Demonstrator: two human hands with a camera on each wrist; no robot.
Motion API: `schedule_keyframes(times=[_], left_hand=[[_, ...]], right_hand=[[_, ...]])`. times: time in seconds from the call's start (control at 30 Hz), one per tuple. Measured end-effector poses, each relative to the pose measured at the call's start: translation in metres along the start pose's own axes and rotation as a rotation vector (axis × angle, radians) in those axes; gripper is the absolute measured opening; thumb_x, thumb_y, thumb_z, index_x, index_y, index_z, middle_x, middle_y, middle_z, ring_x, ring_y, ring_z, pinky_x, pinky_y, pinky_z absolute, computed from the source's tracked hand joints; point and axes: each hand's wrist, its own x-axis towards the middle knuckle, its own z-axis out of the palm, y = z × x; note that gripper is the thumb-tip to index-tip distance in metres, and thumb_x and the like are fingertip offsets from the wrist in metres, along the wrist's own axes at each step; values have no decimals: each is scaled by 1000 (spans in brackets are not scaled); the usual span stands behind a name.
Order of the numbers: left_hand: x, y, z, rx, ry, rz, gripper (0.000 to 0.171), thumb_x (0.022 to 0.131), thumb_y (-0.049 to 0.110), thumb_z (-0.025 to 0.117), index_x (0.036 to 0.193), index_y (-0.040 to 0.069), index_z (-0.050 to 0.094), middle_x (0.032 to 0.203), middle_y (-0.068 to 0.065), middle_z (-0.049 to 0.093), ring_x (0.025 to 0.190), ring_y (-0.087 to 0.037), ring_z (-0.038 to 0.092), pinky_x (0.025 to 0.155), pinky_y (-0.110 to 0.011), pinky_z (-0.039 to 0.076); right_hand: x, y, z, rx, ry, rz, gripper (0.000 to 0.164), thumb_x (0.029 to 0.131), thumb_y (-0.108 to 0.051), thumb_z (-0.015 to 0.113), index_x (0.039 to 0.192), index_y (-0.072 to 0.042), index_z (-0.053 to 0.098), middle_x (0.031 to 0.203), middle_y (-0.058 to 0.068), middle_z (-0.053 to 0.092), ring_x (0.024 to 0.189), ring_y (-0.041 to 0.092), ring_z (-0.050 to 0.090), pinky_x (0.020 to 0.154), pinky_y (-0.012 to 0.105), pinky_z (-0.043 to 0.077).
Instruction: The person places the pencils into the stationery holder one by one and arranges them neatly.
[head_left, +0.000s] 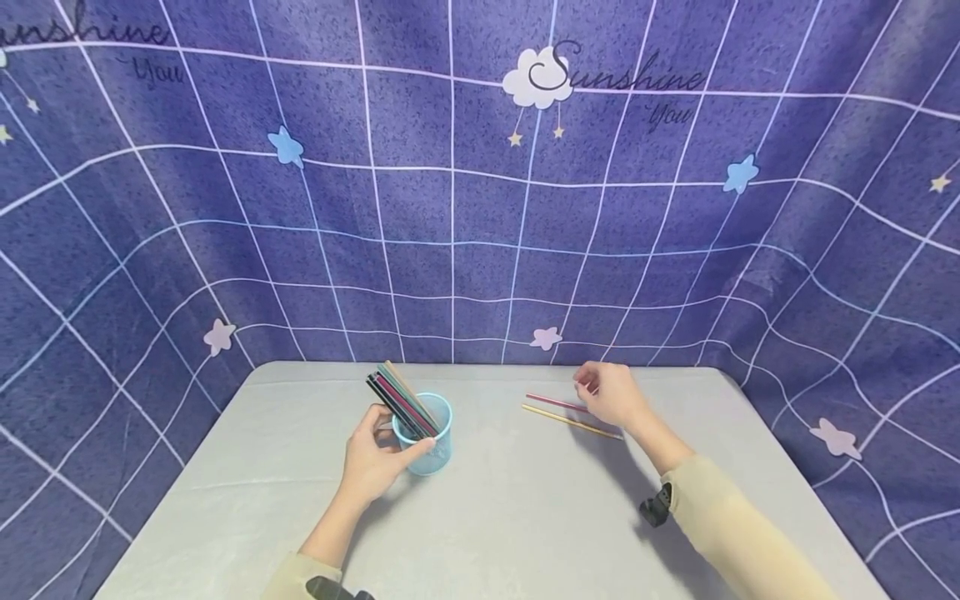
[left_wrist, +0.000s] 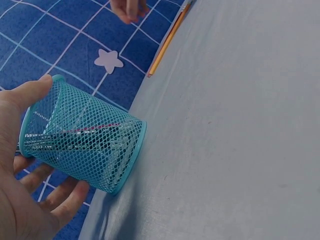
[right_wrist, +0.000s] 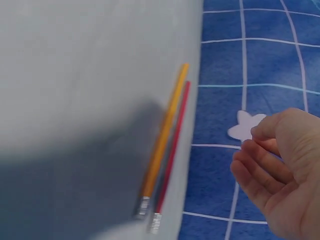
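Note:
My left hand (head_left: 375, 462) grips a light-blue mesh pen cup (left_wrist: 85, 132), thumb at its rim and fingers along its side. Several pencils (head_left: 401, 400), dark, red, green and tan, lean out of the cup toward the upper left. Whether the cup's base touches the table is hard to tell. Over the far right part of the table, my right hand (head_left: 611, 396) hovers with fingers loosely bent and nothing between them. Below it lie a yellow pencil (right_wrist: 165, 130) and a red pencil (right_wrist: 173, 147), side by side, with silver printing at one end.
A pale grey cloth covers the table (head_left: 487, 525). Behind it and at both sides hangs a blue grid-patterned curtain (head_left: 480, 200) with stars and clouds. Dark straps with small devices (head_left: 656, 506) sit at both wrists.

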Motion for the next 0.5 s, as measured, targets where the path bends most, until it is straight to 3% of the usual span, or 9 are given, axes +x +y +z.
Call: schedule_keyframes(times=[0.17, 0.5], left_hand=[[-1, 2, 0, -4, -6, -12, 62, 76, 30, 99, 123, 14, 62, 129, -11, 74, 107, -31, 74, 89, -42, 67], [-1, 1, -1, -10, -15, -8, 62, 77, 30, 98, 124, 13, 61, 131, -12, 73, 109, -33, 74, 91, -44, 68]], right_hand=[[-8, 5, 16, -7, -57, -40, 6, 88, -5, 75, 94, -4, 77, 77, 3, 76, 67, 11, 69, 63, 26, 60], [-21, 7, 37, -62, -154, -66, 4, 85, -5, 79, 87, -9, 77, 77, -2, 77, 70, 9, 69, 68, 28, 61]])
